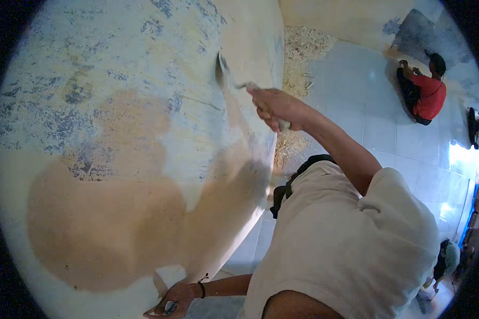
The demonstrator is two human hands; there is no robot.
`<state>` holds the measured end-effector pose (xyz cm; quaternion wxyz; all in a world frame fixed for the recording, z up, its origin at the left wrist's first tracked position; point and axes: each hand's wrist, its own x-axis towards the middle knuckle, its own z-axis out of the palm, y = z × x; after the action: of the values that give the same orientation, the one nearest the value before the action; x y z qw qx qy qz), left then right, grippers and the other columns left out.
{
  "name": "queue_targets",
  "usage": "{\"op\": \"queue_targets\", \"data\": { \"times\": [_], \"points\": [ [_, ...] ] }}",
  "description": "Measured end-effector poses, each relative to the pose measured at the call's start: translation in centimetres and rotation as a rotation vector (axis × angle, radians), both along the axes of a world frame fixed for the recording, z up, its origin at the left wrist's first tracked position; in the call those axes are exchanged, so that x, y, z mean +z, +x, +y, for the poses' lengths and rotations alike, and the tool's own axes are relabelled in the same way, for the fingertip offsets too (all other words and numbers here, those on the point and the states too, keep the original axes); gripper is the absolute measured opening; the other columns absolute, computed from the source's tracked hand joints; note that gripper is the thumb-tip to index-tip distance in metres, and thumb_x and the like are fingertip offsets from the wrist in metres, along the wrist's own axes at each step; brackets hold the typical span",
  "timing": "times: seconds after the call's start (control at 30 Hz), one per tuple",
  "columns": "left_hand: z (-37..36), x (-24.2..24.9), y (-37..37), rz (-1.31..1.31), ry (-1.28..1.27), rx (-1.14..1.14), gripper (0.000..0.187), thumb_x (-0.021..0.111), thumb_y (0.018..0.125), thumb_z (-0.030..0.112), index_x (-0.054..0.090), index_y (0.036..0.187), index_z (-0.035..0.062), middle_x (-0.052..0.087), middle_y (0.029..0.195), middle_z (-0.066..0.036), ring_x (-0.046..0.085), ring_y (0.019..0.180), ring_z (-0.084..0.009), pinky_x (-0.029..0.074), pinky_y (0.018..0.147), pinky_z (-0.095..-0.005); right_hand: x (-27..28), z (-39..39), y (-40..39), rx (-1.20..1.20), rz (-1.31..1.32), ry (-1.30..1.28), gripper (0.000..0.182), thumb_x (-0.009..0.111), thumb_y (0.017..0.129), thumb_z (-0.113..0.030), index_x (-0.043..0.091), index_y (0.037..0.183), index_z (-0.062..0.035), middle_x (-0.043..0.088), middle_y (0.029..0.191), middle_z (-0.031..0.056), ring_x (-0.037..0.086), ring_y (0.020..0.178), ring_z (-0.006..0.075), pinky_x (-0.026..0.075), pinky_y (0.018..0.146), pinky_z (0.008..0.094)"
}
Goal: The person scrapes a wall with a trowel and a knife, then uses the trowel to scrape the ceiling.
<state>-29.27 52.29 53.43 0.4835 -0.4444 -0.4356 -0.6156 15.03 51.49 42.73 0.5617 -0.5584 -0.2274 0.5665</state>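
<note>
My right hand [275, 108] is closed around the handle of a scraper [222, 69], its thin metal blade against the upper part of the patchy wall [191, 101]. Grey-blue marks and pale, worn areas cover this wall. Low in the view, my left hand [176, 301], with a dark band at the wrist, is curled beside the wall's lower portion. A small shiny grey item [170, 307] shows at its fingers, too small to identify. My shadow falls across the wall.
Scraped flakes [298, 69] lie along the wall's foot on the pale tiled floor [351, 95]. A person in a red shirt [430, 97] sits at the upper right. Another person [448, 259] is at the lower right. A grey surface [215, 308] adjoins my left forearm.
</note>
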Motion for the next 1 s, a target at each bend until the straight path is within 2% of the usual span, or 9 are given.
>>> {"op": "queue_targets", "data": {
  "times": [0.03, 0.13, 0.33, 0.47, 0.57, 0.67, 0.77, 0.8, 1.0],
  "points": [
    [0.0, 0.0, 0.0, 0.018, 0.001, 0.006, 0.075, 0.053, 0.092, 0.065, 0.061, 0.129, 0.0003, 0.047, 0.146, -0.023, 0.034, 0.143, -0.0411, 0.037, 0.108, -0.0558, -0.8, 0.7, 0.8, -0.006, -0.039, 0.014, 0.050, 0.047, 0.101, -0.055, 0.041, 0.074, -0.0137, 0.042, 0.056, -0.0034, 0.041, 0.040, 0.0078, 0.035, 0.036, 0.0261],
    [-0.3, 0.0, -0.1, 0.041, -0.013, 0.023, 0.075, 0.051, 0.093, 0.065, 0.061, 0.129, -0.0002, 0.047, 0.146, -0.023, 0.034, 0.143, -0.0419, 0.038, 0.106, -0.0548, 0.3, 1.7, 2.7, -0.057, 0.116, 0.051, 0.052, 0.046, 0.102, -0.054, 0.041, 0.071, -0.0135, 0.042, 0.055, -0.0035, 0.041, 0.039, 0.0083, 0.035, 0.036, 0.0271],
    [-0.2, 0.0, -0.1, 0.037, -0.028, 0.057, 0.070, 0.050, 0.096, 0.060, 0.060, 0.129, -0.0011, 0.047, 0.146, -0.023, 0.033, 0.143, -0.0416, 0.041, 0.103, -0.0509, 2.6, -0.1, 0.7, 0.002, 0.012, -0.072, 0.050, 0.046, 0.102, -0.055, 0.042, 0.073, -0.0146, 0.042, 0.055, -0.0046, 0.039, 0.039, 0.0070, 0.033, 0.037, 0.0251],
    [-0.1, -0.1, -0.4, 0.078, -0.020, 0.045, 0.070, 0.051, 0.096, 0.059, 0.060, 0.129, -0.0013, 0.048, 0.145, -0.024, 0.033, 0.143, -0.0411, 0.041, 0.103, -0.0497, 0.8, 2.1, 3.1, -0.060, 0.048, -0.019, 0.051, 0.046, 0.101, -0.058, 0.043, 0.074, -0.0151, 0.042, 0.055, -0.0050, 0.039, 0.039, 0.0073, 0.033, 0.036, 0.0260],
    [-0.1, 0.0, -0.4, 0.114, -0.009, -0.001, 0.055, 0.049, 0.102, 0.046, 0.060, 0.129, -0.0015, 0.049, 0.144, -0.024, 0.035, 0.142, -0.0414, 0.042, 0.102, -0.0486, 1.2, 0.7, 2.0, -0.050, 0.044, -0.020, 0.050, 0.047, 0.101, -0.058, 0.043, 0.076, -0.0147, 0.043, 0.056, -0.0049, 0.040, 0.040, 0.0074, 0.034, 0.036, 0.0263],
    [-0.2, 0.2, 0.5, 0.059, -0.023, 0.087, 0.039, 0.047, 0.106, 0.027, 0.061, 0.128, -0.0010, 0.049, 0.143, -0.023, 0.036, 0.142, -0.0404, 0.043, 0.102, -0.0460, 3.1, 0.3, 1.4, -0.024, 0.045, -0.069, 0.049, 0.047, 0.101, -0.057, 0.044, 0.079, -0.0134, 0.044, 0.057, -0.0044, 0.041, 0.040, 0.0079, 0.034, 0.036, 0.0263],
    [-0.1, 0.1, -0.2, 0.135, -0.004, 0.065, 0.032, 0.042, 0.106, 0.012, 0.061, 0.127, -0.0010, 0.050, 0.143, -0.023, 0.037, 0.142, -0.0392, 0.044, 0.102, -0.0451, -0.1, 3.7, 4.5, -0.124, -0.082, -0.029, 0.048, 0.047, 0.102, -0.056, 0.045, 0.082, -0.0121, 0.044, 0.057, -0.0040, 0.041, 0.040, 0.0084, 0.035, 0.037, 0.0265],
    [-0.2, 0.1, -0.2, 0.130, -0.009, 0.070, 0.031, 0.042, 0.106, 0.012, 0.061, 0.127, -0.0013, 0.050, 0.143, -0.023, 0.037, 0.142, -0.0389, 0.043, 0.103, -0.0454, -0.7, 4.2, 5.6, -0.129, 0.027, 0.132, 0.047, 0.048, 0.101, -0.055, 0.046, 0.085, -0.0111, 0.044, 0.057, -0.0040, 0.041, 0.040, 0.0084, 0.035, 0.037, 0.0261],
    [0.2, 0.2, 0.7, 0.084, -0.018, 0.109, 0.031, 0.043, 0.105, 0.013, 0.060, 0.126, -0.0033, 0.050, 0.143, -0.023, 0.037, 0.142, -0.0383, 0.041, 0.106, -0.0469, 2.3, 1.9, 2.4, -0.097, 0.032, -0.038, 0.047, 0.048, 0.101, -0.055, 0.043, 0.078, -0.0137, 0.041, 0.055, -0.0047, 0.038, 0.037, 0.0070, 0.034, 0.036, 0.0255]
  ]
}}
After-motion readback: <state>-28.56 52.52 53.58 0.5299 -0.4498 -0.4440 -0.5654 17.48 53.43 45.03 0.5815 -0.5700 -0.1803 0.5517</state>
